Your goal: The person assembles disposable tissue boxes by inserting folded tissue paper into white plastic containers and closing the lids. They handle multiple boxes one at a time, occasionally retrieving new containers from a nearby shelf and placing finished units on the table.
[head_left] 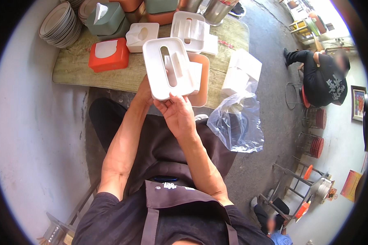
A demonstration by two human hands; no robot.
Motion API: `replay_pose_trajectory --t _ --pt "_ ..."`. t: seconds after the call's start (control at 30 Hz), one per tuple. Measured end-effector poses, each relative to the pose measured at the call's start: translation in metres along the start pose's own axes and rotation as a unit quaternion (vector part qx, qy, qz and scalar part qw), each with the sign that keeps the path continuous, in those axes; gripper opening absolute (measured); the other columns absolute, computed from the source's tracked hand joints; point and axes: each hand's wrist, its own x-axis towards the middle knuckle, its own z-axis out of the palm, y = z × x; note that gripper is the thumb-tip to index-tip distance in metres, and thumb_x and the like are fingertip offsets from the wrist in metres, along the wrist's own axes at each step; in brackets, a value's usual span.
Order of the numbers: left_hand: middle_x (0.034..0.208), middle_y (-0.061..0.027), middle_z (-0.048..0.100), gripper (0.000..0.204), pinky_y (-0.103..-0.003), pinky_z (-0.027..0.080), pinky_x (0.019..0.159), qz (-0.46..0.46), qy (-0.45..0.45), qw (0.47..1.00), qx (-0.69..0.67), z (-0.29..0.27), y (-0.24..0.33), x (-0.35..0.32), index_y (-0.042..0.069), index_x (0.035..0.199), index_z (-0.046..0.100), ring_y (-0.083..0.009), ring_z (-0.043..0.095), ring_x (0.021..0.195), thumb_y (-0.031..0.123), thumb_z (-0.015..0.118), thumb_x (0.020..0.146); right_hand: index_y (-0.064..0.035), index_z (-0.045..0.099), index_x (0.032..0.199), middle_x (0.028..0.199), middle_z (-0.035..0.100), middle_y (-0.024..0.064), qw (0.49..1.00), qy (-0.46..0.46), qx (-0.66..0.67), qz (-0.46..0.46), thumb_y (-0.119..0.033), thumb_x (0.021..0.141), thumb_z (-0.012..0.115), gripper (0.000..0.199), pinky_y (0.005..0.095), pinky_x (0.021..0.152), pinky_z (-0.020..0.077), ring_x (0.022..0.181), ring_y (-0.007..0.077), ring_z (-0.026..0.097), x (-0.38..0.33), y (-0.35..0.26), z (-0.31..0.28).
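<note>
A white tissue box lid [154, 73] with a long rounded slot and a raised compartment is held up in front of me, over the table's near edge. My left hand [144, 89] grips it from the left and underneath, most of its fingers hidden behind it. My right hand [178, 114] pinches its near edge, thumb on top. Just beyond, partly covered by the lid, sits an orange tissue box base [202, 77] with white napkins [196, 72] beside the lid. A second white slotted lid [183, 27] lies farther back on the table.
On the wooden table [73, 69] stand a red tissue box [108, 55], a white one [142, 37], a green one [110, 20] and stacked plates [59, 25]. At right, a white napkin pack [242, 71] and clear plastic bag [237, 124] hang over the edge. People sit farther right.
</note>
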Motion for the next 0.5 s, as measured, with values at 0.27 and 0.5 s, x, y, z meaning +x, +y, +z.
replay_pose_trajectory --t 0.27,0.5 --pt "0.11 -0.0171 0.068 0.037 -0.037 0.061 0.078 -0.069 -0.065 0.982 -0.163 -0.017 -0.005 -0.001 -0.006 0.122 0.058 -0.0238 0.07 0.095 0.022 0.054 0.099 -0.0062 0.044 0.134 0.125 0.058 0.0098 0.999 0.03 -0.012 -0.014 -0.013 0.096 0.059 0.042 0.0408 0.093 0.0545 0.11 0.0221 0.061 0.001 0.007 -0.005" --pt "0.109 -0.018 0.068 0.053 -0.043 0.06 0.079 -0.026 -0.07 0.975 -0.21 -0.001 0.007 -0.004 -0.003 0.124 0.057 -0.0325 0.069 0.094 0.042 0.037 0.104 -0.0067 0.044 0.136 0.127 0.057 0.009 0.997 0.039 -0.058 -0.027 -0.011 0.096 0.058 0.043 0.0389 0.091 0.0564 0.112 0.0203 0.061 0.002 0.009 -0.006"
